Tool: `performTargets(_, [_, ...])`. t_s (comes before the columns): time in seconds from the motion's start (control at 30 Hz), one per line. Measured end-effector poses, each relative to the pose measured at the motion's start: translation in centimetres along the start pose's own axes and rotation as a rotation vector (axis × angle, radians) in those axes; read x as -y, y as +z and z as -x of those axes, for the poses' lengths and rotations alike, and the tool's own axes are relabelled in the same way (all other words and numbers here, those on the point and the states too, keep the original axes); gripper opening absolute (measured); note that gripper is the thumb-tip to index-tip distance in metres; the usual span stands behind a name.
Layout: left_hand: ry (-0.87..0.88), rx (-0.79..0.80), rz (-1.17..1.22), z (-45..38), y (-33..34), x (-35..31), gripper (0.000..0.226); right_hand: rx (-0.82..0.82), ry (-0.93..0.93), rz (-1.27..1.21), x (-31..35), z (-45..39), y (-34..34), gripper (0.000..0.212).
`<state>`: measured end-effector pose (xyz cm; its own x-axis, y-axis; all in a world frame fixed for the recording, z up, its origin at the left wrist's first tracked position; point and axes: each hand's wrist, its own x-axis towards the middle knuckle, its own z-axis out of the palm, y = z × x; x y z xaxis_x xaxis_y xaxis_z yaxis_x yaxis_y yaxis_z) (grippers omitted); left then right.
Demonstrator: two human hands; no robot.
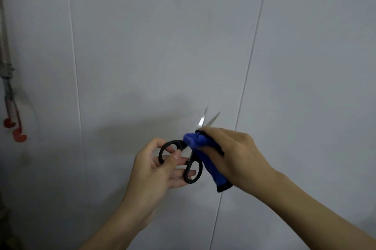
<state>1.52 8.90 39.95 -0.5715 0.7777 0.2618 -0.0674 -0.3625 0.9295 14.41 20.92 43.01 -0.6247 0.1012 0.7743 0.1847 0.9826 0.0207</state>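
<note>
A pair of scissors [190, 165] with black loop handles and steel blades is held in the air in front of a pale wall. Its blades are parted and point up and right. My left hand [156, 170] grips the handles, thumb over the upper loop and fingers under the lower one. My right hand [236, 154] holds a blue cloth [211, 170] with black edging, bunched around the blades near the pivot. The cloth hides the middle of the blades, and its lower end hangs below my right palm.
A pale grey panelled wall [162, 46] with thin vertical seams fills the view. At the far left edge a grey pipe [5, 50] runs down to red fittings [17, 133].
</note>
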Motion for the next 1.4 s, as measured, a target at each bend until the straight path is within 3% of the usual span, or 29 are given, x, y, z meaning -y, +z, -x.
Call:
performTargets(0.1, [0.011,0.006,0.005,0.1,0.1,-0.1,0.007,-0.069,0.171,-0.103,-0.8,-0.6,0.1,0.016])
performTargets(0.27, [0.024,0.027,-0.004,0.3,0.2,0.2,0.008,-0.185,0.086,0.003,-1.4,-1.3,-0.1,0.008])
performTargets(0.4, [0.002,0.029,0.005,0.5,0.3,0.6,0.008,-0.226,0.120,0.172,-3.4,-2.2,-0.3,0.009])
performTargets(0.67, [-0.038,0.023,0.011,0.3,0.2,0.8,0.005,-0.329,0.023,0.236,-3.5,-1.9,-0.3,0.007])
performTargets(1.0, [-0.040,0.005,0.024,0.3,0.2,1.0,0.008,-0.139,-0.312,0.441,-2.4,1.7,1.8,0.032])
performTargets(1.2, [-0.050,0.007,0.029,0.4,0.0,1.6,0.006,-0.116,-0.271,0.560,-4.7,1.1,1.3,0.040])
performTargets(1.4, [-0.054,0.002,0.040,0.4,-0.1,1.7,0.006,-0.106,-0.132,0.507,-5.5,0.6,1.2,0.043])
